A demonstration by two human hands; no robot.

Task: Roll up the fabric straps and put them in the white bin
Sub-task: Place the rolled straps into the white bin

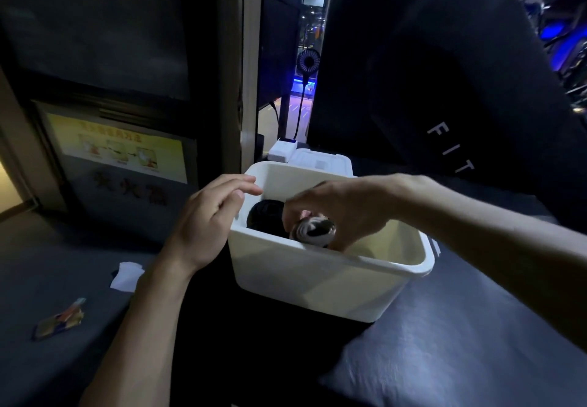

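White bin [317, 282] sat at frame centre. The right hand [343, 213] pinched a rolled strap [316, 231] inside it, beside a black roll [265, 216]; the left hand [206, 219], fingers relaxed, hovered at the rim. Best released low, so the roll stayed wound.

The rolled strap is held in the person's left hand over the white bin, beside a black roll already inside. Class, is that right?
Not quite: the head view shows the right hand holding the rolled strap over the white bin, beside the black roll; the left hand holds nothing.
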